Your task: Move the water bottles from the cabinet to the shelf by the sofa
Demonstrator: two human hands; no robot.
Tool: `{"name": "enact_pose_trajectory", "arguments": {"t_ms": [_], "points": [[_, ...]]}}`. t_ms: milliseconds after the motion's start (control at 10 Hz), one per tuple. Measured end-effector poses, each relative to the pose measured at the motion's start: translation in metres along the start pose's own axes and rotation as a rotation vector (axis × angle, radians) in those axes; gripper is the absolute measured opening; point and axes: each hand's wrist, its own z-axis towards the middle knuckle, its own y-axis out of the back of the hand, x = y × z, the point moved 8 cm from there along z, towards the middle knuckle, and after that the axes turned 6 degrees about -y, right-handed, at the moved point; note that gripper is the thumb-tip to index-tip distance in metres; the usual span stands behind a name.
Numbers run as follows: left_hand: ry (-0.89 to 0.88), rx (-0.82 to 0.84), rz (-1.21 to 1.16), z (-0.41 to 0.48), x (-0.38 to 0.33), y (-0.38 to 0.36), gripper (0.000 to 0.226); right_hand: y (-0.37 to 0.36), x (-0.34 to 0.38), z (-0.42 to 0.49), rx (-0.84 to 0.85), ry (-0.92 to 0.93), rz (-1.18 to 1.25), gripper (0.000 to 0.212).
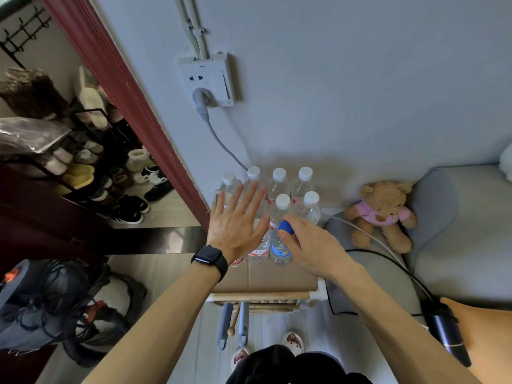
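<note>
One blue-capped bottle (280, 245) stands upright at the front of the cluster on the shelf (277, 278), right beside the sofa (457, 245). The right hand (310, 248) pinches its cap from above, fingers closed round it. The left hand (238, 223) hangs flat and spread over the left side of the group, holding nothing. Six white-capped bottles (282, 202) stand behind, toward the wall edge, with more partly hidden under the left palm. Long axis vertical, so the right hand is on it; judging by the base on the shelf top, letting go looks next.
</note>
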Motion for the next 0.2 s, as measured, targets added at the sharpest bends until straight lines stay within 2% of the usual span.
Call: {"name": "enact_pose_trajectory", "arguments": {"t_ms": [100, 200], "points": [[-0.01, 0.002, 0.0, -0.0011, -0.0013, 0.0019, 0.066, 0.0011, 0.0012, -0.0033, -0.011, -0.032, -0.066, 0.025], [-0.016, 0.005, 0.016, -0.0026, -0.0041, 0.0026, 0.065, 0.0083, -0.0041, -0.004, -0.009, -0.069, -0.022, 0.043]]}}
